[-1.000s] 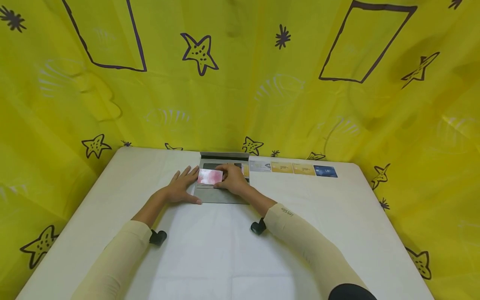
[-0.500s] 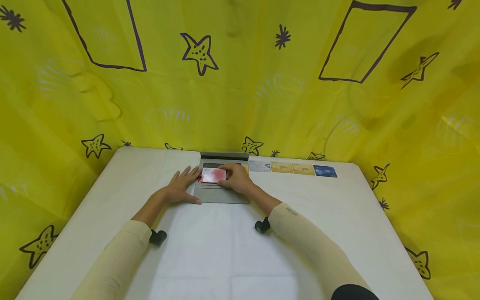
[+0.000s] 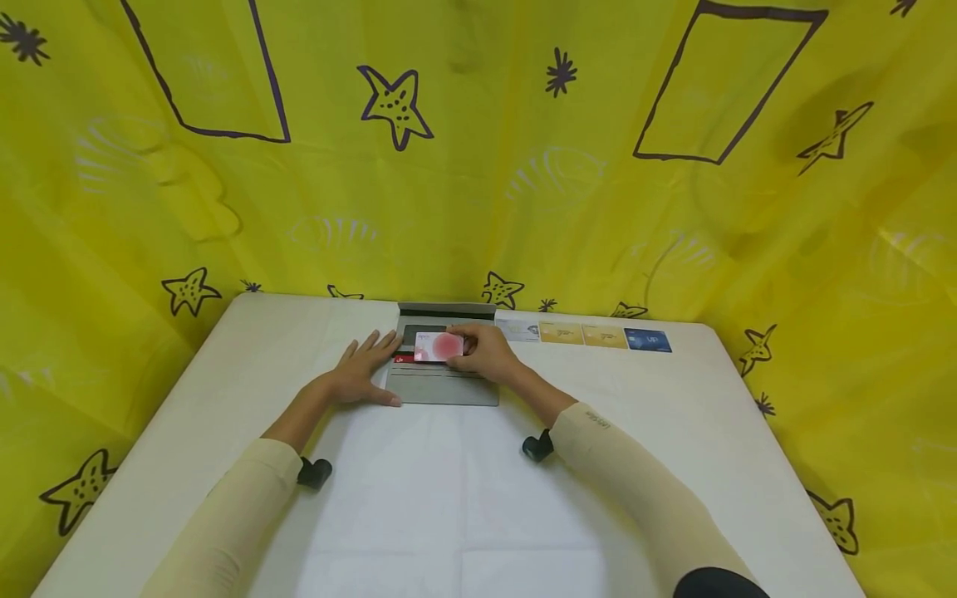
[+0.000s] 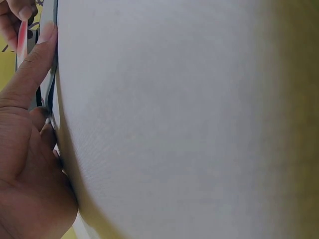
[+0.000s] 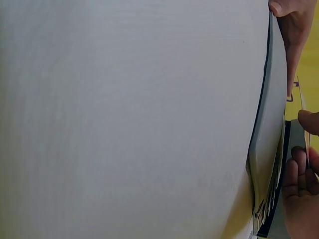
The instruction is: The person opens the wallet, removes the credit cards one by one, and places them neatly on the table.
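Observation:
A grey wallet (image 3: pixel 443 390) lies unfolded near the table's far edge, with a sliver of red card (image 3: pixel 404 360) showing at its left side. Over it, my right hand (image 3: pixel 488 357) pinches a white card with a pink circle (image 3: pixel 429 347) by its right end, between thumb and fingers. My left hand (image 3: pixel 360 374) rests with spread fingers at the wallet's left edge; the left wrist view has its thumb (image 4: pixel 31 64) lying straight along that edge. From the right wrist, the pinched card (image 5: pixel 302 99) appears edge-on, raised off the wallet.
To the right of the wallet, a silver card (image 3: pixel 521 330), two gold cards (image 3: pixel 561 333) and a blue card (image 3: pixel 647 340) lie in a row on the white table (image 3: pixel 463 482). A yellow curtain (image 3: pixel 478 208) hangs behind the far edge.
My right hand has moved to the right with the pink-and-white card, uncovering the red card at the wallet's left. The left hand has stayed in place.

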### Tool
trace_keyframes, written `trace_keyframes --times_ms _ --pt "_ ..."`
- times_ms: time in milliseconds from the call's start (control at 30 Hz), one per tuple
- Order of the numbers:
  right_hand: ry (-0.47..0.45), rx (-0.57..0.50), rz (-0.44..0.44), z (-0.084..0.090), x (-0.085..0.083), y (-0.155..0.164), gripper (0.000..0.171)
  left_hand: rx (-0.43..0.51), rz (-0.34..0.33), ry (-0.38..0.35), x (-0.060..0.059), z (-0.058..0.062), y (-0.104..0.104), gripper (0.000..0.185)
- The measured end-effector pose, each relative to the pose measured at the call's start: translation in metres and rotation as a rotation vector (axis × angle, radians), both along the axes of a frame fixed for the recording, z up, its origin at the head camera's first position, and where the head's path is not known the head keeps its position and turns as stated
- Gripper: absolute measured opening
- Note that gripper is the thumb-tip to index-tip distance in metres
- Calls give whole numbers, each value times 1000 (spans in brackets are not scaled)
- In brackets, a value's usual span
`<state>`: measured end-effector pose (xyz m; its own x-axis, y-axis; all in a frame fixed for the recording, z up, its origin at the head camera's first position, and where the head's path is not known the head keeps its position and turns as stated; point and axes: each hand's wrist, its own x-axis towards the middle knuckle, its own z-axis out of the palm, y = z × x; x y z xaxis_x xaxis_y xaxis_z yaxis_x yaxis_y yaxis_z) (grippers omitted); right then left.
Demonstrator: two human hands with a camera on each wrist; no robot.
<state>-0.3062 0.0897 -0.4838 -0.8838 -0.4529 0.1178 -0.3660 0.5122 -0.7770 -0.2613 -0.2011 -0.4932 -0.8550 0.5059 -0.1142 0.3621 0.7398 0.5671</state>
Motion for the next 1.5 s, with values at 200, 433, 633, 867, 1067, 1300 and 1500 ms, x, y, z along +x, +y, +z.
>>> trace_keyframes --times_ms 200,433,633,867,1067,1300,1500 --pt "1 2 -10 -2 0 7 53 -17 24 -6 -1 -4 1 117" --pt "-16 -12 -18 -4 1 17 53 -18 27 2 0 -4 2 116" --pt "-2 -10 -15 -5 3 27 51 -17 23 5 0 -3 2 117" --pt "-31 -11 -47 -7 5 41 50 -16 22 8 0 -2 2 118" --pt "-35 -6 -69 -5 8 50 51 -13 18 14 -1 -4 1 118" --pt "-8 1 -75 -6 9 59 51 0 -2 20 -1 -4 -1 119" --pt "2 1 -72 -6 9 68 51 -4 9 12 0 0 2 118"
